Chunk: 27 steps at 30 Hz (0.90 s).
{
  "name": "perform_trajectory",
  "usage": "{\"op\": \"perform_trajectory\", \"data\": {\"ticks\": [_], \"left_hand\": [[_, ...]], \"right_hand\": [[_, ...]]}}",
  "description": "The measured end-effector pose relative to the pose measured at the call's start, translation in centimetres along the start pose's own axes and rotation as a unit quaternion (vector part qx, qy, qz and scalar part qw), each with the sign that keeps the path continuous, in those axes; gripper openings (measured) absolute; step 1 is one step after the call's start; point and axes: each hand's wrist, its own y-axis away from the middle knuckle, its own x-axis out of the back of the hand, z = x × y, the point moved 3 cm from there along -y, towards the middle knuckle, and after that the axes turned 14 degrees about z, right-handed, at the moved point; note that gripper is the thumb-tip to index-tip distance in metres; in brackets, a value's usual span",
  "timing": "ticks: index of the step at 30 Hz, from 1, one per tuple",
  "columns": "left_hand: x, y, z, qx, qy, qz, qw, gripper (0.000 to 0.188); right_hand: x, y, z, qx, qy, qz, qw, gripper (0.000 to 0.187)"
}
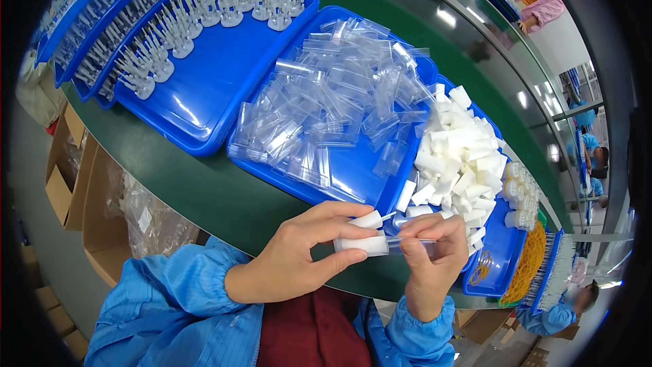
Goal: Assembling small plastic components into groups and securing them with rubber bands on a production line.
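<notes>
Over the table's near edge, my left hand (299, 251) is closed around two white pieces. The lower white block (361, 245) lies between its thumb and fingers, with a clear plastic edge at its right end. Just above it, the upper white piece (368, 220) has a thin pale stem pointing right. Close beside them, my right hand (438, 248) pinches a clear plastic piece (425, 240) between thumb and fingers. Its left end meets the white pieces; fingers hide part of it, so I cannot tell whether they are joined.
Behind my hands, a blue tray (350, 189) holds clear plastic sleeves. Right of it are heaped white blocks (455, 156), clear rolls (521, 194) and yellow rubber bands (530, 265). At far left, blue trays (197, 112) carry pronged white parts. Cardboard boxes (102, 231) stand below left.
</notes>
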Motion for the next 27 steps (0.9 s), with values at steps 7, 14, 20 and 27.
{"op": "perform_trajectory", "data": {"ticks": [7,14,20,27], "left_hand": [[-0.8,0.3,-0.3,-0.055,-0.022,-0.024,0.998,0.030],[-1.1,0.6,-0.4,-0.100,-0.095,0.004,0.990,0.036],[-0.9,0.3,0.4,-0.043,-0.035,-0.014,0.998,0.039],[-0.4,1.2,-2.2,0.008,0.172,0.024,0.985,0.030]], "right_hand": [[0.7,1.2,1.1,0.354,0.104,0.000,0.930,0.042],[0.5,0.1,2.1,-0.151,-0.056,-0.040,0.986,0.036],[0.7,0.6,1.5,0.021,-0.015,0.021,0.999,0.037],[0.6,1.6,1.6,0.015,-0.011,0.029,0.999,0.038]]}}
